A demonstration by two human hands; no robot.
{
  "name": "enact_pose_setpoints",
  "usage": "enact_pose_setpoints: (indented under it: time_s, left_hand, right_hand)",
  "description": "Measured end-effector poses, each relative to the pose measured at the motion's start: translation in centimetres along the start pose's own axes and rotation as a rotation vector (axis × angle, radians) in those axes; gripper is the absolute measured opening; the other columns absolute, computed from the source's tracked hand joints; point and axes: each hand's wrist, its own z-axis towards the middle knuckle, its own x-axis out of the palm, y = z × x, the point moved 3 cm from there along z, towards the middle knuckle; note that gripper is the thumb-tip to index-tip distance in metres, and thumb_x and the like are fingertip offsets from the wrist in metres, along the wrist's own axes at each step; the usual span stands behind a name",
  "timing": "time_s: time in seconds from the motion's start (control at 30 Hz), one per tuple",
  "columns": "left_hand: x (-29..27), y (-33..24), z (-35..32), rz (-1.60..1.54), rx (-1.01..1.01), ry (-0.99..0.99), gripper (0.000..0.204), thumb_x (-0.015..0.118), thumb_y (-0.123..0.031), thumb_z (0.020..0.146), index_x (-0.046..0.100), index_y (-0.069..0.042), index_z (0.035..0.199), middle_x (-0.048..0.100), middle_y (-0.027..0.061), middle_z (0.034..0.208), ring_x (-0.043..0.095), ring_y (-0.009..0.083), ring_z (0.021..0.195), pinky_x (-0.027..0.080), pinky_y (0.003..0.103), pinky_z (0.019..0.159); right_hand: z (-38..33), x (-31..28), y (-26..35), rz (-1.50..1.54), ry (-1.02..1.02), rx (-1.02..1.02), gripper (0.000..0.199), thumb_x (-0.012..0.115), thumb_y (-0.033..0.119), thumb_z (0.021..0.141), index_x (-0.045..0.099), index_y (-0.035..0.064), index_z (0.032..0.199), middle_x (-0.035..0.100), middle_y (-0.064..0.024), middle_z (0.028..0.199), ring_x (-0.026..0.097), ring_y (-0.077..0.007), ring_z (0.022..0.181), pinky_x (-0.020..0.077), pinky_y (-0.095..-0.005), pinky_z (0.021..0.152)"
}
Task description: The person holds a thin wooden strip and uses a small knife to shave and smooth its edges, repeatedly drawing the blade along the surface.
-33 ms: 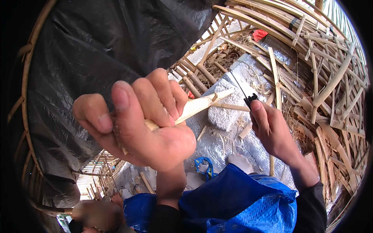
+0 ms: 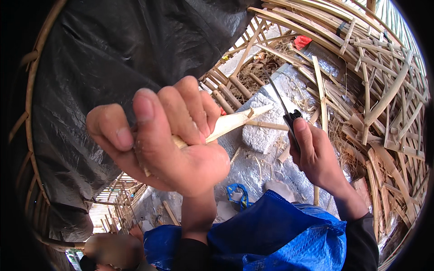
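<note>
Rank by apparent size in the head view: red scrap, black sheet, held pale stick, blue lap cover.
1. Black sheet
2. Blue lap cover
3. Held pale stick, partly hidden by left fingers
4. Red scrap

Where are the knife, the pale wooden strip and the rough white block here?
Knife (image 2: pixel 290 120): head view, on its black handle.
Pale wooden strip (image 2: pixel 232 123): head view, on its bare, tapering length.
Rough white block (image 2: pixel 259 138): head view, on its lower part.

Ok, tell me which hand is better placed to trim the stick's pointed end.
Probably the right hand: it holds the knife, whose blade shows close beside that end in this view. The left hand is wrapped around the stick, so seems better suited to steadying it.
</note>
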Motion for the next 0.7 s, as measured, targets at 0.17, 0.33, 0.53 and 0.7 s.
enact_pose_setpoints:
  time_s: [0.17, 0.33, 0.53, 0.7]
  left_hand:
    - [2.0, 2.3, 0.3, -0.017, -0.048, -0.075, 0.019, 0.043, -0.003, 0.094, 0.036, -0.020, 0.088, 0.029, 0.0035, 0.045, 0.020, 0.0113, 0.037, 0.022, 0.025, 0.030]
    - [0.9, 2.3, 1.7, -0.061, 0.029, -0.016, 0.020, 0.046, -0.001, 0.091, 0.034, -0.016, 0.089, 0.025, 0.0023, 0.044, 0.020, 0.0102, 0.034, 0.021, 0.024, 0.029]
    - [1.8, 2.3, 1.1, -0.091, 0.028, -0.026, 0.019, 0.046, -0.001, 0.090, 0.034, -0.015, 0.089, 0.024, 0.0006, 0.045, 0.020, 0.0091, 0.034, 0.022, 0.024, 0.030]
    - [-1.0, 3.6, 3.2, -0.145, -0.027, 0.008, 0.017, 0.046, -0.005, 0.092, 0.035, -0.016, 0.086, 0.023, 0.0006, 0.045, 0.019, 0.0095, 0.036, 0.021, 0.024, 0.031]
  right_hand:
    - [1.9, 3.9, -3.6, 0.085, 0.118, 0.250, 0.065, 0.033, 0.050, 0.106, 0.053, -0.0028, 0.074, 0.047, -0.0066, 0.056, 0.048, -0.0156, 0.057, 0.0404, -0.0370, 0.055]
    - [2.6, 3.8, -2.7, -0.026, 0.096, 0.111, 0.071, 0.033, 0.054, 0.105, 0.053, -0.0058, 0.073, 0.047, -0.0125, 0.055, 0.049, -0.0213, 0.055, 0.0409, -0.0436, 0.056]
    - [3.1, 4.1, -4.4, -0.287, -0.055, -0.147, 0.059, 0.040, 0.050, 0.104, 0.052, -0.0050, 0.084, 0.052, -0.0214, 0.054, 0.053, -0.0402, 0.050, 0.0450, -0.0499, 0.058]
    - [5.5, -1.9, -4.1, -0.636, -0.099, -0.014, 0.059, 0.045, 0.051, 0.103, 0.053, -0.0018, 0.078, 0.051, -0.0139, 0.052, 0.048, -0.0263, 0.045, 0.0423, -0.0461, 0.051]
